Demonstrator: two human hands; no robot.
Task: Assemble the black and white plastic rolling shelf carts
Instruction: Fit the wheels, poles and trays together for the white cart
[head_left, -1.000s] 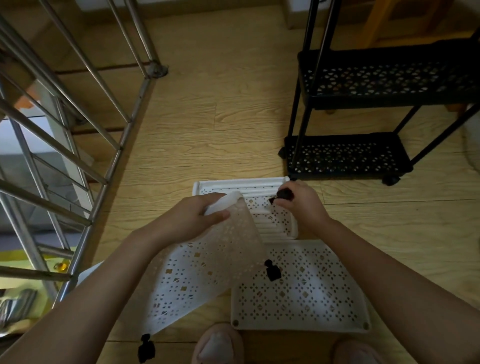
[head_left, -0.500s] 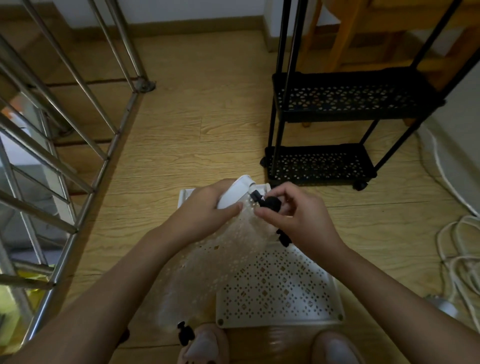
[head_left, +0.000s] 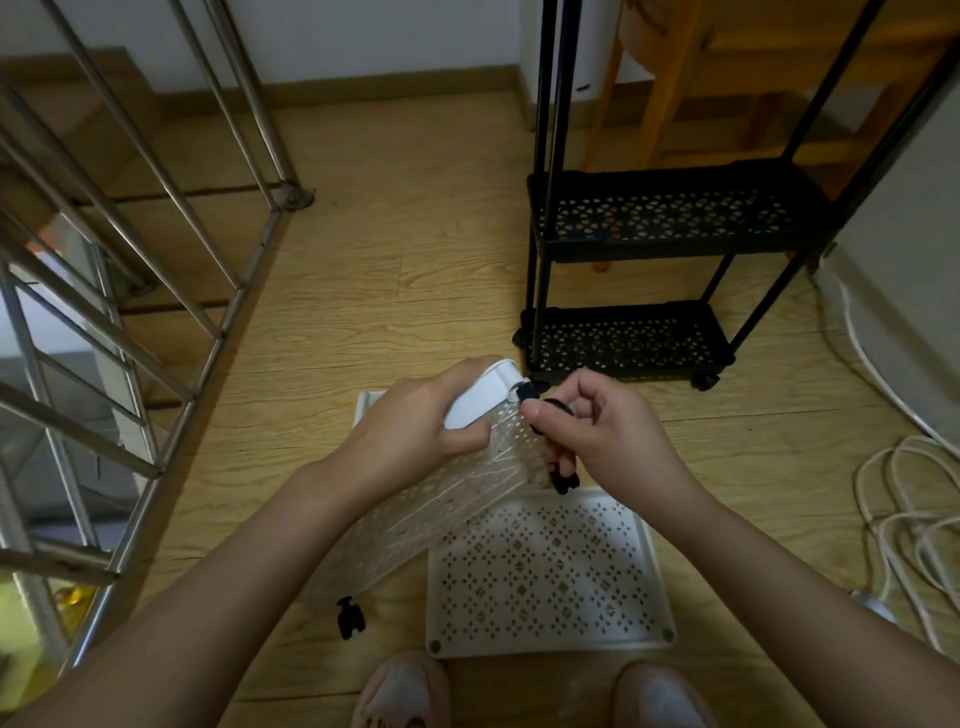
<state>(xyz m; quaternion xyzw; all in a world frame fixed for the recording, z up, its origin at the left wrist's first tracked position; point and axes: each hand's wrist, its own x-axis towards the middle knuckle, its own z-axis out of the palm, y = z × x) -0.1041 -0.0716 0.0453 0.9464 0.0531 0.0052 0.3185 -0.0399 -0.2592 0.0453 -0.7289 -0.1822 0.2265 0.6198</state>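
Holding the white tray (head_left: 457, 499) tipped up off the floor, ribbed side facing the camera: the left hand (head_left: 415, 431) is gripping its top corner, fingers wrapped round the rim, and the right hand (head_left: 602, 431) is pinching a black caster (head_left: 530, 389) right at that same corner. Two more casters are sitting on the tray's other corners, one (head_left: 565, 480) just under the right hand, one (head_left: 349, 617) hanging low near the floor (head_left: 363, 260). A second white tray (head_left: 550, 571) is lying flat on the wooden floor right below, by a pair of slippers (head_left: 400, 691). The black cart (head_left: 634, 338) is standing on its wheels just beyond the hands, a metal railing (head_left: 156, 291) is running along the left, and white cables (head_left: 904, 519) are lying off to the right.
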